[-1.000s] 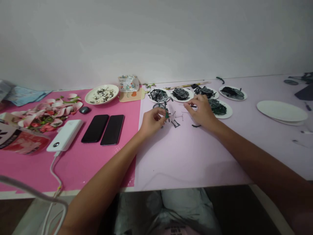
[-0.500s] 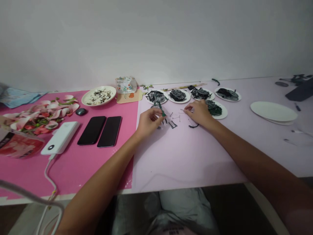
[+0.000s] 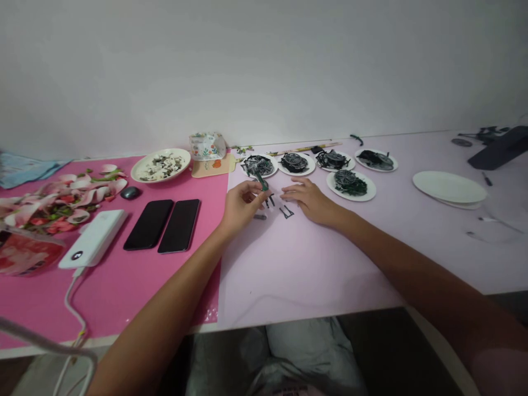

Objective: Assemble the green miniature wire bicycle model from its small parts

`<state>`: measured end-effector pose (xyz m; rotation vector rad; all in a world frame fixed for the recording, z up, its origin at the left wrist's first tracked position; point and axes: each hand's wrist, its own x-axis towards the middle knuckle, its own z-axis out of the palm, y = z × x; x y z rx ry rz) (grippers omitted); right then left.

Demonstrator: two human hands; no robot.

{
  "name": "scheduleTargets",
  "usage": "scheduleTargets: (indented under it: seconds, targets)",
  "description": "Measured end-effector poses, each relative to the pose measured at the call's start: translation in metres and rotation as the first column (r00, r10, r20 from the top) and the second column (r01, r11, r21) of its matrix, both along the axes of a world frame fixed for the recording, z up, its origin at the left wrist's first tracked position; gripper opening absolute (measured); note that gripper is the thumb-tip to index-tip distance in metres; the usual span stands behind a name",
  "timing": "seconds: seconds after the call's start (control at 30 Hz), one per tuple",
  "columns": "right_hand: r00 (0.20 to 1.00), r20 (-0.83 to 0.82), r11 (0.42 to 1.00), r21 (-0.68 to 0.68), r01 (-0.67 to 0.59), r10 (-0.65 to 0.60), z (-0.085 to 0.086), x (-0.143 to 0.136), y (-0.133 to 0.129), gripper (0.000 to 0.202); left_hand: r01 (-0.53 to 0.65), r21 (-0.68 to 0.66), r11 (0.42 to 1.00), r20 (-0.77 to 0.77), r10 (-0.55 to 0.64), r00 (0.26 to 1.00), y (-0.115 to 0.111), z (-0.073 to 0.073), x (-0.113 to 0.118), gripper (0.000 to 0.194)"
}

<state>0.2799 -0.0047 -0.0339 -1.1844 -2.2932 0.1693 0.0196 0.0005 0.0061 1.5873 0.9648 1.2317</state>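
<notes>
My left hand (image 3: 242,208) pinches a dark green plastic model bicycle part (image 3: 260,180) between thumb and fingers, above the pale pink table sheet. Its lower end and the fingers' grip are partly hidden. My right hand (image 3: 312,201) is just to the right, palm down with fingers stretched out over the sheet, nothing visible in them. A small dark frame-shaped piece (image 3: 286,212) lies between the hands. Below the left fingers rests a thin grey piece (image 3: 259,217). Behind the hands stand white plates (image 3: 293,171) with black parts and grey spoked wheels; a nearer plate (image 3: 331,190) also holds green parts.
Two phones (image 3: 179,225), a white power bank (image 3: 94,237) with a cable, and a dark mouse-like object (image 3: 130,192) lie on the pink mat at left. Petals (image 3: 68,195) and a bowl (image 3: 185,159) are farther back. Stacked white plates (image 3: 447,187) stand at right.
My right hand has moved left toward the left hand, and its fingers have spread out over the small pieces. My left hand keeps its grip on the green part. The view has shifted slightly.
</notes>
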Motion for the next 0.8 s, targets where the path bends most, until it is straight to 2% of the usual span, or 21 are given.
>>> scheduleTargets:
  seconds: [0.1,0.27,0.53,0.63,0.8]
  targets:
    - [1.000,0.017,0.999,-0.044,0.010,-0.009,-0.002,0.000,0.000,0.052,-0.010,-0.002,1.000,0.015,0.010,1.000,0.001,0.002,-0.001,0.050]
    - [0.996,-0.081,0.999,-0.035,0.039,-0.041,-0.001,0.007,0.006,0.045,-0.048,-0.025,0.999,0.029,0.049,0.998,0.005,0.006,-0.004,0.050]
    - [0.973,-0.101,0.977,0.038,0.212,-0.207,0.017,0.018,0.006,0.027,-0.139,0.041,0.989,0.053,0.137,0.989,0.013,0.018,-0.017,0.046]
    - [0.988,-0.051,0.989,0.005,0.147,-0.147,0.024,0.004,-0.005,0.025,-0.152,0.052,0.987,0.047,0.150,0.988,0.015,0.021,-0.021,0.044]
    - [0.998,0.002,0.997,-0.049,-0.057,0.057,0.028,-0.032,-0.034,0.032,-0.185,0.049,0.981,0.045,0.183,0.982,0.018,0.018,-0.023,0.045]
